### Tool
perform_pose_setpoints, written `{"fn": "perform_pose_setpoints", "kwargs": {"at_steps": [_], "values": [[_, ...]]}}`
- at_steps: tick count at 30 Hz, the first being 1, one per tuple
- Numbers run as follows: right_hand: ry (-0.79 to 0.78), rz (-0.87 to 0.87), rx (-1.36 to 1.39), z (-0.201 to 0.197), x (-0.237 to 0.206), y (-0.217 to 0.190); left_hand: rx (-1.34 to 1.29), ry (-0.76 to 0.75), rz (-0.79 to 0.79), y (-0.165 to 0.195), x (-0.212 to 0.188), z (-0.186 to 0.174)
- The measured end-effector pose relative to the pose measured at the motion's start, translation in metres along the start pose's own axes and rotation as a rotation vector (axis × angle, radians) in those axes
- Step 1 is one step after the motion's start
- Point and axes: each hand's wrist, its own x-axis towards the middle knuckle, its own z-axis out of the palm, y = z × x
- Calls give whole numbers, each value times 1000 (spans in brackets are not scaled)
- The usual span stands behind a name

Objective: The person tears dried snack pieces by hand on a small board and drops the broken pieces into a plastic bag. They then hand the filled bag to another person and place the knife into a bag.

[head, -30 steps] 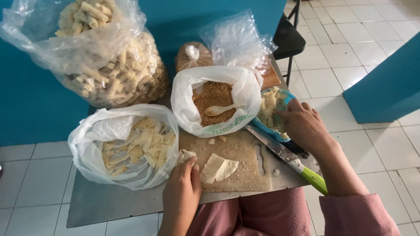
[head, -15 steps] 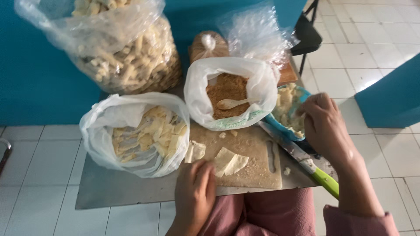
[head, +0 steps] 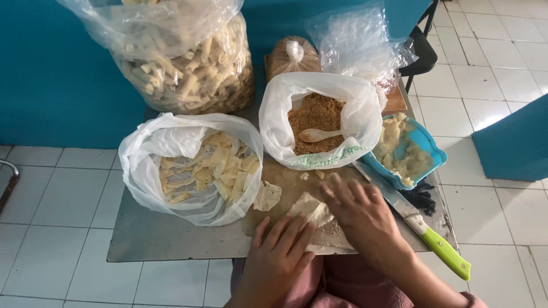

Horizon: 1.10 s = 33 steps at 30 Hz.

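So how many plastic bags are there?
5: big bag of sticks at the back, small tied bag, crumpled clear bag, white bag of crumbs, white bag of wrappers. None looks hidden.

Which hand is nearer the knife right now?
Right. The right hand lies on the board just beside the knife blade; the left hand sits farther off, beyond the right hand.

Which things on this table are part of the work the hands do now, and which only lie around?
In use:
- left hand and right hand, both on the pale sheet
- wooden board under it

Lying about:
- knife with green handle
- blue tub of pale paste
- bag of brown crumbs with spoon
- bag of cut sheets
- big bag of rolls
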Motion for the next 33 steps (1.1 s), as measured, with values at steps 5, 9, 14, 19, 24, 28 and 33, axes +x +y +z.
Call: {"fn": "perform_pose_setpoints", "kwargs": {"at_steps": [5,9,14,19,24,28,33], "values": [[17,-92,24,-5,-6,-11,19,-68,18,-2,-2,2],[13,-119,-20,-3,-4,-13,-14,-56,26,-3,-2,0],[190,79,78,2,-14,13,-114,-23,-13,-3,-1,0],[420,685,342,13,-56,47,-192,-38,-182,1,12,7],[323,720,29,30,-68,43,-198,50,-364,8,38,2],[358,675,122,25,-78,25,-41,-34,-467,17,46,-13],[449,582,214,4,-74,20,-45,-103,-454,21,52,-16]]}}
